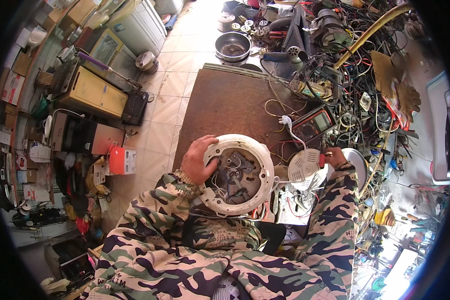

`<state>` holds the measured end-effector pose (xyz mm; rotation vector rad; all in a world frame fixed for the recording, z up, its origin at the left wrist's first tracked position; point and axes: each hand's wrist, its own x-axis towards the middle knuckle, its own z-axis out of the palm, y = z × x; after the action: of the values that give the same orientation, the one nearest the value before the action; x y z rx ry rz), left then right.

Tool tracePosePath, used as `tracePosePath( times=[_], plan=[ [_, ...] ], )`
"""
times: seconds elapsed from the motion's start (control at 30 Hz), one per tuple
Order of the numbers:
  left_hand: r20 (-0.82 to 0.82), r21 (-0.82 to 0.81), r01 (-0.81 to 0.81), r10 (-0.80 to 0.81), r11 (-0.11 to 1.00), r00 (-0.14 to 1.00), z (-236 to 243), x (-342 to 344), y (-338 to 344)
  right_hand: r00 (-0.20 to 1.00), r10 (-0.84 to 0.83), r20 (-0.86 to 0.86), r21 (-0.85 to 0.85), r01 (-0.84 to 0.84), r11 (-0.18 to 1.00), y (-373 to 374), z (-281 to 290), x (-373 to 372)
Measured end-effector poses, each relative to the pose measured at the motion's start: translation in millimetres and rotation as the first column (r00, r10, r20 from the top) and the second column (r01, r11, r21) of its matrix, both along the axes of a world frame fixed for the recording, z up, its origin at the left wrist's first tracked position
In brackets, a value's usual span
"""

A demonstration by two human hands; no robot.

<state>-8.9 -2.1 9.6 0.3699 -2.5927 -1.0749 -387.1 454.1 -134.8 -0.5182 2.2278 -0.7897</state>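
Note:
My left hand grips the left rim of a round white appliance housing, fingers over the outer edge and thumb inside. The housing lies open side up at the table's near edge. Inside it are a metal base, wires and small fittings. To the right, my right hand is closed around a small red piece, whose kind I cannot make out. It is beside a white slotted cover, which a white cord joins to the housing. Part of that hand is hidden by its sleeve.
The brown tabletop extends ahead. A multimeter and white plug lie at its right side. Tangled cables heap up at the far right. A black pan stands beyond the table; old appliances line the left.

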Motion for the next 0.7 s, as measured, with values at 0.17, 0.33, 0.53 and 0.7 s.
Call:
tracePosePath(
  times=[0.17,0.33,0.53,0.7],
  plan=[
    [-0.022,0.017,0.041,-0.040,0.999,0.999,-2,-12,1,0.986,0.001,-0.170,-0.168,-0.030,0.985,72,5,-47],
    [-0.019,0.003,0.018,-0.018,1.000,1.000,-1,-3,-2,0.967,-0.227,0.113,-0.181,0.244,0.953,63,82,-54],
    [-0.041,-0.007,0.040,-0.040,0.999,0.998,-5,-3,-4,0.836,-0.541,0.088,-0.420,0.524,0.741,81,133,-19],
    [-0.058,0.061,0.018,-0.015,0.998,0.998,-9,1,-5,0.787,-0.607,0.115,-0.480,0.579,0.660,68,186,54]
  ],
)
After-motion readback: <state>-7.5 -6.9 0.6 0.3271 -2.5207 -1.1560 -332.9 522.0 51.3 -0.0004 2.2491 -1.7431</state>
